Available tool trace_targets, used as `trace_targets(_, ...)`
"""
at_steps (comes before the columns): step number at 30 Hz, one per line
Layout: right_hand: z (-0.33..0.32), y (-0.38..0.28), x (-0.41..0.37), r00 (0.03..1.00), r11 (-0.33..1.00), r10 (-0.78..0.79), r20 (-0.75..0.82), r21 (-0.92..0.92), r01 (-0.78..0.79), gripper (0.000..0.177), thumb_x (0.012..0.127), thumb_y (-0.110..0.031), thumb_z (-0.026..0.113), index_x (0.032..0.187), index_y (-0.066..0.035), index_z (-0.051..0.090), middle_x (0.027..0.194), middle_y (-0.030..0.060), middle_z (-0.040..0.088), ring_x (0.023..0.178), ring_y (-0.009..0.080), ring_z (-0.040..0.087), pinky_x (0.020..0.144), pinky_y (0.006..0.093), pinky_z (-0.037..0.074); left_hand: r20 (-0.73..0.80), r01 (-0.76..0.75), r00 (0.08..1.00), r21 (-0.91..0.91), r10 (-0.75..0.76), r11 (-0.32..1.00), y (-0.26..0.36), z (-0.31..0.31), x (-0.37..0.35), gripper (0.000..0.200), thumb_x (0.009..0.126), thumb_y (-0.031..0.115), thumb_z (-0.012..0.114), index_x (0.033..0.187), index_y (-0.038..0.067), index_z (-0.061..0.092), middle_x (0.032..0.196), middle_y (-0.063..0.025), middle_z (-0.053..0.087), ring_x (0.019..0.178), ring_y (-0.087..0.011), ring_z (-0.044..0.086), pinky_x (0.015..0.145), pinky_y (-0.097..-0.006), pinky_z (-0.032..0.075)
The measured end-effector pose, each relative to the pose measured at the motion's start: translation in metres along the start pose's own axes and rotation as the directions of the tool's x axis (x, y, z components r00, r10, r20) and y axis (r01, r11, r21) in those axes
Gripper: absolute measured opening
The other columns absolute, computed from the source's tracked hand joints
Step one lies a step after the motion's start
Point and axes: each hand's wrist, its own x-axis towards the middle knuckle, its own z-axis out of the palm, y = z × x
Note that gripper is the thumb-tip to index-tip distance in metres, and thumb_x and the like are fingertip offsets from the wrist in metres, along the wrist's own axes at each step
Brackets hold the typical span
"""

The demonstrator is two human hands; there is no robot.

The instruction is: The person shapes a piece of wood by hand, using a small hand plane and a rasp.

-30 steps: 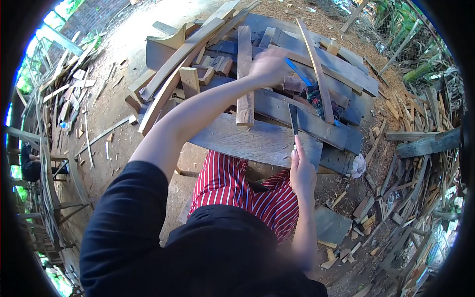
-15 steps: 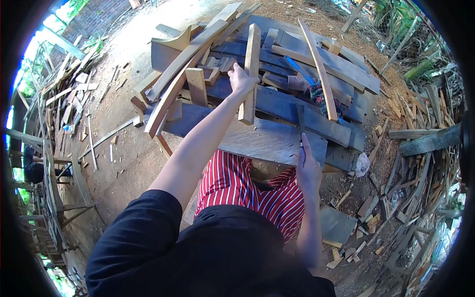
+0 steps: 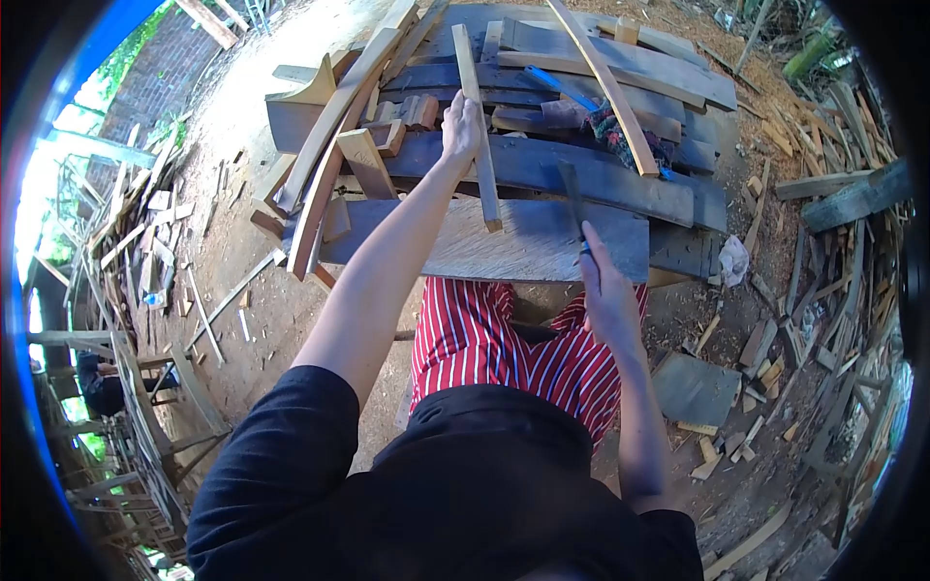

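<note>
My left hand (image 3: 462, 131) is closed around a long narrow wooden piece (image 3: 487, 184), which stands out lengthwise across the bench boards with its near end over the front plank (image 3: 407, 228). Low at the right of the bench, my right hand (image 3: 608, 290) grips a dark flat-bladed tool (image 3: 573, 194), its blade pointing away over the front plank. To the left of my left hand lie small wooden blocks (image 3: 418, 111) and an upright short block (image 3: 365, 163). A long thin slat (image 3: 610, 92) slants across the boards at the right, beside a blue-handled tool (image 3: 562, 88) and a multicoloured cloth (image 3: 620, 138).
Long curved boards (image 3: 339, 126) lean over the bench's left side. Wood scraps litter the ground, with a pile of offcuts (image 3: 852, 281) at the right. A crumpled white bag (image 3: 733, 261) lies by the bench's right edge. Part of another person (image 3: 102, 385) shows at the far left.
The wooden piece in my left hand has turned onto a narrower side, and its near end has shifted slightly. The dark tool's blade now tilts left. The whole view has shifted.
</note>
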Motion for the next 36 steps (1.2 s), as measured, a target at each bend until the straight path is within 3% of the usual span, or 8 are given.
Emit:
trace_targets(2,-0.005,-0.024,-0.013,0.995,0.984,0.039,0.089,0.169,-0.054,0.046,0.104,-0.037,0.039,0.149,-0.028,0.036,0.07,0.0206,0.066,0.061,0.0355,0.067,0.057,0.0491,0.052,-0.07,-0.076,0.996,-0.295,0.058,0.952,0.01,0.003,-0.012,0.047,0.102,0.026,0.041,0.141,0.001,0.045,0.131,-0.0177,0.056,0.119,-0.0261,0.055,0.102,-0.0331,0.039)
trace_targets(4,-0.014,-0.054,-0.024,0.872,0.857,0.205,0.445,0.349,-0.38,0.047,0.105,-0.033,0.039,0.151,-0.024,0.034,0.064,0.0163,0.061,0.051,0.0263,0.064,0.053,0.0437,0.051,-0.115,-0.069,0.993,-0.337,0.031,0.939,0.021,0.003,-0.023,0.046,0.102,0.022,0.041,0.142,-0.003,0.043,0.13,-0.0145,0.058,0.117,-0.0207,0.054,0.099,-0.0305,0.041)
trace_targets(8,0.027,-0.038,-0.033,0.949,0.824,-0.051,0.312,0.55,-0.136,0.049,0.105,-0.026,0.039,0.153,-0.019,0.03,0.057,0.0069,0.053,0.04,0.0136,0.056,0.041,0.0305,0.047,-0.12,-0.154,0.983,-0.111,0.14,0.982,0.021,-0.003,-0.023,0.046,0.103,0.02,0.042,0.142,-0.003,0.043,0.127,-0.0139,0.06,0.112,-0.0186,0.056,0.097,-0.0282,0.041)
trace_targets(12,0.039,-0.049,-0.01,0.907,0.648,-0.011,0.421,0.694,-0.315,0.049,0.104,-0.026,0.037,0.152,-0.019,0.031,0.057,0.004,0.051,0.043,0.0116,0.054,0.042,0.0299,0.046,-0.143,-0.134,0.983,-0.144,0.114,0.98,0.034,-0.001,-0.03,0.045,0.103,0.019,0.042,0.142,-0.004,0.043,0.126,-0.0146,0.06,0.11,-0.0185,0.057,0.095,-0.0274,0.042)
trace_targets(17,0.044,-0.047,-0.001,0.947,0.66,-0.055,0.317,0.723,-0.203,0.049,0.104,-0.026,0.037,0.153,-0.018,0.031,0.058,0.0027,0.048,0.044,0.0104,0.051,0.043,0.0273,0.046,-0.14,-0.069,0.989,-0.238,0.036,0.969,0.027,0.0,-0.025,0.044,0.103,0.018,0.042,0.141,-0.005,0.044,0.126,-0.0139,0.06,0.108,-0.0166,0.058,0.092,-0.0257,0.044)
trace_targets(19,0.034,-0.051,-0.019,0.885,0.604,0.007,0.465,0.703,-0.374,0.049,0.104,-0.026,0.037,0.153,-0.017,0.031,0.06,0.0027,0.048,0.044,0.0106,0.051,0.043,0.0276,0.046,-0.15,-0.104,0.986,-0.227,0.07,0.968,0.03,0.001,-0.022,0.044,0.103,0.017,0.042,0.141,-0.006,0.043,0.124,-0.0136,0.061,0.104,-0.0153,0.058,0.09,-0.0251,0.045)
trace_targets(25,0.04,-0.055,0.024,0.9,0.555,-0.001,0.437,0.749,-0.363,0.05,0.104,-0.025,0.037,0.152,-0.017,0.031,0.059,0.0038,0.05,0.038,0.0119,0.051,0.038,0.0274,0.046,-0.121,-0.028,0.993,-0.189,0.005,0.982,0.029,-0.002,-0.022,0.046,0.104,0.017,0.042,0.143,-0.006,0.041,0.121,-0.0118,0.062,0.1,-0.0125,0.056,0.086,-0.0234,0.044)
trace_targets(36,0.046,-0.055,0.033,0.952,0.704,-0.034,0.305,0.684,-0.194,0.047,0.104,-0.022,0.04,0.15,-0.015,0.037,0.06,0.0055,0.051,0.055,0.014,0.06,0.058,0.0281,0.048,-0.132,-0.1,0.988,-0.157,0.079,0.983,0.031,-0.004,-0.025,0.048,0.104,0.02,0.04,0.144,-0.005,0.039,0.115,-0.0099,0.062,0.093,-0.0103,0.054,0.081,-0.0226,0.044)
